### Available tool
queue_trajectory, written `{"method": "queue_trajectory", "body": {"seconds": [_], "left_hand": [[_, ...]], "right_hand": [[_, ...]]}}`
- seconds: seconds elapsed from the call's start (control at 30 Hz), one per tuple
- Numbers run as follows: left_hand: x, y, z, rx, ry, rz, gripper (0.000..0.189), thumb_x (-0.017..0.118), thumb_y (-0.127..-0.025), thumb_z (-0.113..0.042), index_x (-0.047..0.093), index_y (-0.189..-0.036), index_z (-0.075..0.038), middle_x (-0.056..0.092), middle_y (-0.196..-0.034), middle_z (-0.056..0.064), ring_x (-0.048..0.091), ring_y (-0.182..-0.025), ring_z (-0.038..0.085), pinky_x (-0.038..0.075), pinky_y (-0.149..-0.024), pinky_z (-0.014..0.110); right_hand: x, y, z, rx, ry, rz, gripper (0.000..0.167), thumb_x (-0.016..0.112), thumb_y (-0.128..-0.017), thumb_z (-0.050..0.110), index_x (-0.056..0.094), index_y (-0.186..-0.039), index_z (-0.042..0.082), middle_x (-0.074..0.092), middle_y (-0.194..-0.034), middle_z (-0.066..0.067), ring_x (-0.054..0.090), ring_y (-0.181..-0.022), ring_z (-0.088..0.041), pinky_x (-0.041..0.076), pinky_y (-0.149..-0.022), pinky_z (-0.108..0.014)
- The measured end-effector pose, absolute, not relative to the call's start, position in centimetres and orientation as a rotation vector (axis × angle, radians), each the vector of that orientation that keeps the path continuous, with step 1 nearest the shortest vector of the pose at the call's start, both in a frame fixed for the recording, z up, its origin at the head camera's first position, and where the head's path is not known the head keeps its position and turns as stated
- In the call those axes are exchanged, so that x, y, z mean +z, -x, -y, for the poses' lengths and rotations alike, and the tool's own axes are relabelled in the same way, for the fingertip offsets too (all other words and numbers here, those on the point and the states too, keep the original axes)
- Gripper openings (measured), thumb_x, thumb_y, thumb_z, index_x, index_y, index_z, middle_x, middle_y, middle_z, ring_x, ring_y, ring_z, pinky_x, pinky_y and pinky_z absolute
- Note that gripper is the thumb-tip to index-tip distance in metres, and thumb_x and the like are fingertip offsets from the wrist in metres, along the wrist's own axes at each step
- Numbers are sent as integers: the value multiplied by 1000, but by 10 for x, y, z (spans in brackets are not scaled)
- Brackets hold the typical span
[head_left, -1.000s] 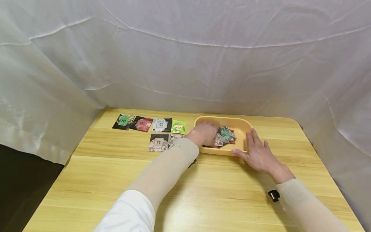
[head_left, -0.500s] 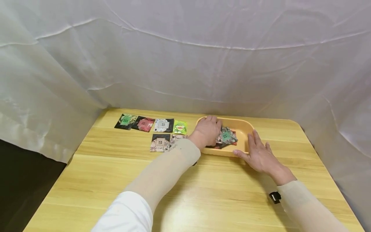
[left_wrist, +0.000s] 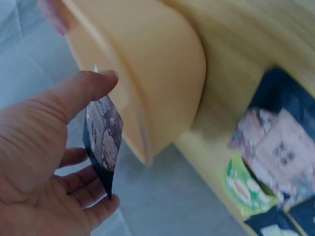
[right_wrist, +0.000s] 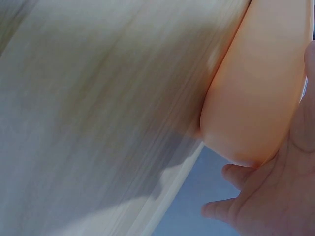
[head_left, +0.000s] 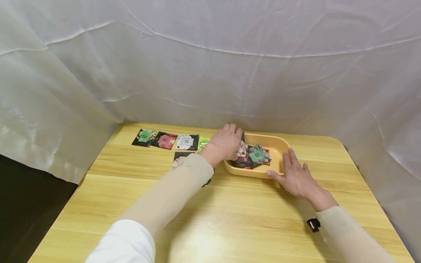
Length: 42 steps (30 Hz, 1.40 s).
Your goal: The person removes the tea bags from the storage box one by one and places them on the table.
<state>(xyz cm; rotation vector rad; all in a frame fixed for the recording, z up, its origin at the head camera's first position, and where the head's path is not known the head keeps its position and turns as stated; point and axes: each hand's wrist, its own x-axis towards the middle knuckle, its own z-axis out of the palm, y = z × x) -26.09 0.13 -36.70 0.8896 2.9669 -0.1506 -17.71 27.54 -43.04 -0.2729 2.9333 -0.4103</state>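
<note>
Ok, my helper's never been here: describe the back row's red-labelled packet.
On the wooden table, left of the orange tray, find the back row. The red-labelled packet is second from left, the only red-and-black one there.

My head cam's bright overall; glare spot, bottom ctr, on the pale-yellow wood-grain table [head_left: 210, 244], w/ soft shadow beside the long beige left sleeve [head_left: 164, 197]. L wrist cam: bluish cast, flat pink-and-black floral sachet [left_wrist: 104, 135] fairly crisp, table blurred upper R. R wrist cam: dimmer, grain smeared, shadow lower L.
</note>
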Motion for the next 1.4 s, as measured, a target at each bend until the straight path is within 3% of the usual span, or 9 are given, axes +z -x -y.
{"method": "queue_trajectory", "body": {"seconds": [0.2,0.5,0.8,1.17,1.4], "left_hand": [[-347,258,25,-23,-844,-2958,99,86,-83,-42,35,-160,-6,46,-147,13,44,-137,29,37,-125,42],[-337,251,56,52,-882,-2944,101,88,-82,-48,36,-157,-6,49,-138,13,46,-129,28,42,-120,41],[-333,244,99,177,-796,-2891,110,89,-82,-41,26,-165,-6,41,-154,18,39,-144,33,41,-123,46],[-333,243,165,278,-657,-2892,107,87,-86,-36,22,-167,-9,33,-159,23,35,-147,37,46,-117,53],[-343,241,198,302,-613,-2833,104,87,-88,-28,22,-166,-7,39,-150,25,49,-132,38,51,-109,55]], "right_hand": [[-430,179,-275,-403,274,-2931,114,39,-102,75,-2,-163,-12,-19,-170,-33,16,-150,-66,6,-116,-85],[-429,180,-277,-416,286,-2928,114,40,-102,75,-2,-163,-12,-18,-170,-34,15,-151,-65,5,-115,-86],[-428,181,-276,-422,285,-2924,114,40,-102,75,-4,-163,-12,-21,-169,-32,12,-151,-65,4,-116,-85],[-428,182,-276,-419,287,-2925,114,40,-103,74,-3,-163,-12,-20,-169,-34,14,-150,-66,6,-115,-85],[-428,182,-275,-419,290,-2921,114,40,-103,74,-5,-163,-12,-22,-168,-33,13,-151,-65,6,-115,-85]]}}
